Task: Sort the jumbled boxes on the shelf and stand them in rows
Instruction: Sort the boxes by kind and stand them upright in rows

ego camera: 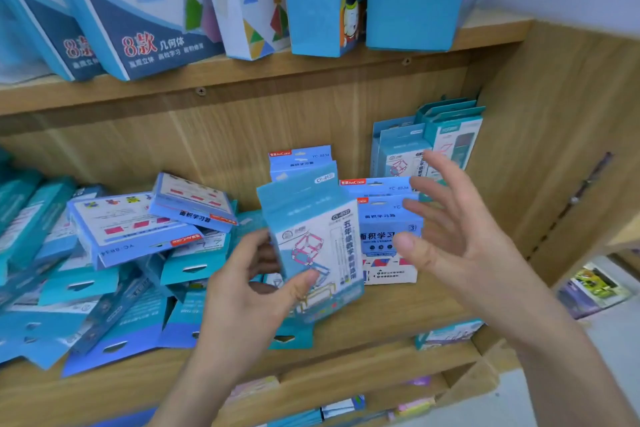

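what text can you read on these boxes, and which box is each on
"8款 几何体": large box on the upper shelf
"YC-8834": upright blue box at the back
"面积学习器": tilted box, left
"面积学习" and "3": front upright box
"五年级数学": held box, gripped by the left hand; its other print is blurred
All the smaller print elsewhere is too blurred to read.

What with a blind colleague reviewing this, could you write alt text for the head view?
The left hand grips a teal box upright before a wooden shelf, the open right hand beside it. Jumbled blue boxes lie at left; standing boxes line the right.
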A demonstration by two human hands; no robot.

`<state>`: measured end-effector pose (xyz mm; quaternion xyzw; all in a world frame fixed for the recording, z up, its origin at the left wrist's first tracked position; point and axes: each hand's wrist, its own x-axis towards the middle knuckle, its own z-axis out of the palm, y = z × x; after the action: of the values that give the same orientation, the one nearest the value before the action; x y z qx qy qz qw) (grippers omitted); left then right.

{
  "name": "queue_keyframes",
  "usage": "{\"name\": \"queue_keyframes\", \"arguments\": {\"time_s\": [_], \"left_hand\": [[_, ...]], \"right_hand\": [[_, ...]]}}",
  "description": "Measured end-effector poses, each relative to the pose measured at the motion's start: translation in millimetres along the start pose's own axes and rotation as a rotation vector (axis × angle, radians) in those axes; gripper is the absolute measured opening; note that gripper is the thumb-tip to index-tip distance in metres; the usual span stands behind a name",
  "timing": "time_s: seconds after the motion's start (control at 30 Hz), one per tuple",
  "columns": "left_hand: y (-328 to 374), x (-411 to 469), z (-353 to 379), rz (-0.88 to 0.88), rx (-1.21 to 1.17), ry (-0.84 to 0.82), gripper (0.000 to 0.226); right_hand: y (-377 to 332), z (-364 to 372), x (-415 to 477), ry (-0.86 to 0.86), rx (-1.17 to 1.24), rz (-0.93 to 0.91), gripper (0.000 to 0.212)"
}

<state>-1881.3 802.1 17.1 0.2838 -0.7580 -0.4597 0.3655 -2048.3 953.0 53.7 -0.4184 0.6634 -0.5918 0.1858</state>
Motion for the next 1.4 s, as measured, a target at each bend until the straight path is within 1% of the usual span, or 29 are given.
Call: {"name": "queue_keyframes", "arguments": {"time_s": [0.03, 0.07, 0.1, 0.17, 0.23, 0.3, 0.37, 0.43, 0.47, 0.53, 0.6, 0.67, 0.73, 0.87, 0.97, 1.07, 1.17, 1.27, 1.33, 1.4], "left_hand": [[8.7, -2.0, 9.7, 0.036, 0.01, -0.005, 0.047], [15.2, -4.2, 20.6, 0.064, 0.04, -0.028, 0.05], [20.8, -6.7, 31.9, 0.093, 0.065, -0.067, 0.053], [26.0, -9.4, 52.1, 0.132, 0.105, -0.184, 0.051], [24.4, -5.9, 64.1, 0.17, 0.133, -0.339, 0.054], [18.2, 5.4, 69.6, 0.304, 0.258, -0.438, 0.057], [11.2, 22.3, 72.2, 0.413, 0.384, -0.416, 0.054], [12.6, 42.7, 74.8, 0.435, 0.472, -0.379, 0.058], [15.4, 53.9, 76.9, 0.443, 0.529, -0.378, 0.064], [19.5, 78.4, 82.9, 0.475, 0.707, -0.416, 0.085], [20.5, 105.2, 92.9, 0.417, 0.94, -0.533, 0.108], [20.0, 128.0, 106.1, 0.278, 1.13, -0.689, 0.124], [18.5, 143.9, 118.2, 0.183, 1.234, -0.791, 0.13], [13.7, 159.6, 130.4, 0.168, 1.299, -0.866, 0.134], [9.7, 161.7, 134.1, 0.169, 1.314, -0.873, 0.135], [10.5, 156.0, 131.2, 0.186, 1.269, -0.817, 0.127], [12.2, 135.6, 120.1, 0.216, 1.224, -0.69, 0.111], [11.1, 111.1, 106.0, 0.258, 1.205, -0.546, 0.095], [8.7, 102.5, 98.2, 0.267, 1.215, -0.49, 0.089], [6.7, 99.6, 93.5, 0.263, 1.2, -0.458, 0.089]], "right_hand": [[-4.6, 13.7, -8.2, -0.052, 0.027, -0.008, 0.101], [-4.4, 27.2, -15.0, -0.055, -0.002, -0.021, 0.109], [0.1, 38.1, -19.6, 0.007, -0.071, -0.051, 0.112], [12.9, 42.6, -24.0, 0.199, -0.18, -0.111, 0.109], [22.1, 25.8, -22.7, 0.311, -0.155, -0.082, 0.105], [29.2, 0.8, -20.1, 0.379, -0.138, -0.047, 0.104], [35.1, -22.2, -13.8, 0.456, -0.16, -0.013, 0.109], [41.4, -40.2, -4.7, 0.517, -0.206, 0.041, 0.113], [45.3, -47.7, 0.6, 0.536, -0.242, 0.068, 0.114], [54.5, -58.7, 12.6, 0.558, -0.308, 0.107, 0.114], [64.3, -64.0, 24.5, 0.567, -0.349, 0.102, 0.111], [72.4, -64.5, 35.8, 0.564, -0.404, 0.081, 0.107], [82.0, -64.2, 46.1, 0.541, -0.438, 0.067, 0.105], [105.2, -62.2, 64.1, 0.471, -0.417, 0.1, 0.108], [121.9, -56.8, 73.3, 0.428, -0.372, 0.132, 0.109], [134.0, -51.1, 80.6, 0.42, -0.358, 0.115, 0.106], [140.2, -48.5, 88.6, 0.413, -0.33, 0.069, 0.103], [143.7, -43.9, 96.6, 0.403, -0.354, 0.029, 0.101], [144.9, -38.7, 101.8, 0.402, -0.374, 0.012, 0.1], [145.0, -33.7, 107.3, 0.397, -0.401, 0.009, 0.099]]}}
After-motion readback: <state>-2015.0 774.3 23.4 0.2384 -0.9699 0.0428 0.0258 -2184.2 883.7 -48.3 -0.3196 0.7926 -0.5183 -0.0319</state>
